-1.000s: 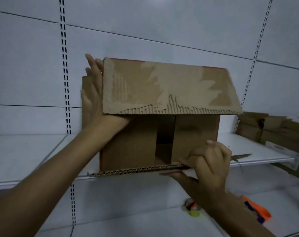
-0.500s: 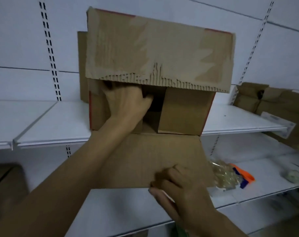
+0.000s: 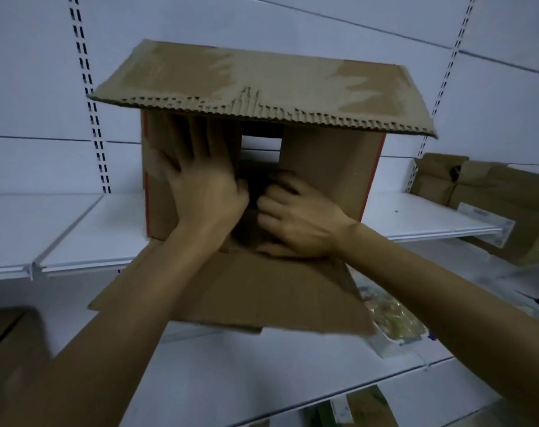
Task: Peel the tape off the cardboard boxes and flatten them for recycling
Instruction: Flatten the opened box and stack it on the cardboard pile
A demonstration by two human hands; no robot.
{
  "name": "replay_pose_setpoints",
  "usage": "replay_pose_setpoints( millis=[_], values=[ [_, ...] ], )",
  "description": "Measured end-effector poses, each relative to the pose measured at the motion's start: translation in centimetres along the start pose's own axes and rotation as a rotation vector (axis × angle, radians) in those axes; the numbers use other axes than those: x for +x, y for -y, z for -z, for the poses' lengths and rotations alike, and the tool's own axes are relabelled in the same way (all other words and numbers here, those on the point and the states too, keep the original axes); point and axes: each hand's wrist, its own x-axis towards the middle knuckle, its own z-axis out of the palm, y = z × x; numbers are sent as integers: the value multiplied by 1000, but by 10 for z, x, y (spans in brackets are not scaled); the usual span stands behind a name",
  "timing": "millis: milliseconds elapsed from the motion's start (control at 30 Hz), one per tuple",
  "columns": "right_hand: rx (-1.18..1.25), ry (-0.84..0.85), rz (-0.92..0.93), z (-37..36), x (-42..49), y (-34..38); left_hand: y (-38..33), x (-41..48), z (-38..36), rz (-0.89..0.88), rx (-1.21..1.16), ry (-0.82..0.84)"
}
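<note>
Dim, cool, bluish, even light. The cardboard box [image 3: 329, 167] holds deep shadow inside its opening. In front of it the left hand [image 3: 200, 186] and right hand [image 3: 302, 223] smear with motion blur. Wall uprights [image 3: 82, 57] either side of the box lean from wide-angle distortion.

Looks to be a shop, or its stockroom. Lined at 12 o'clock with flat white wall panels [image 3: 31, 72], split by white upright rails punched with paired slots [image 3: 91, 97] at 11 and 1 o'clock. Hung with flat white metal shelves [image 3: 62, 235] at 9 and 3 o'clock, plus a lower white shelf [image 3: 231, 371] at 6 o'clock. Stacked at 3 o'clock with brown cardboard boxes [image 3: 493, 192]. Set at 8 o'clock with another brown carton [image 3: 12, 349], at 4 o'clock with a clear plastic packet [image 3: 394, 318].
</note>
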Motion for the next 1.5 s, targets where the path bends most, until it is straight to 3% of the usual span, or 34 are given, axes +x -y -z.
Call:
replay_pose_setpoints(
  millis=[100,167,433,600,733,867,1033,1100,1167,1333,1400,1500],
  values=[
    [47,-382,87,14,5,3,12,-4,17,34,-83,-87],
    [-2,-544,64,30,2,-6,30,-7,24,11,-116,-117],
    [-158,-469,-40,37,-68,-6,55,-20,32,-161,-142,-46],
    [-256,-538,-324,52,-66,-10,54,-44,26,-550,-104,36],
    [-116,-423,-486,48,-92,-7,63,-77,13,-837,-20,274],
    [-32,-311,-560,47,-129,28,60,-97,8,-811,-11,403],
    [40,-336,-415,71,-134,73,52,-96,18,-772,-97,446],
    [11,-329,-466,83,-124,82,49,-100,21,-805,-84,429],
    [92,-218,-567,90,-117,80,46,-104,22,-840,-66,407],
    [324,429,-642,70,-132,80,45,-123,19,-855,-10,389],
    [298,498,-629,58,-140,89,47,-127,19,-859,35,393],
    [240,371,-690,47,-146,96,44,-132,20,-838,47,399]
  ],
)
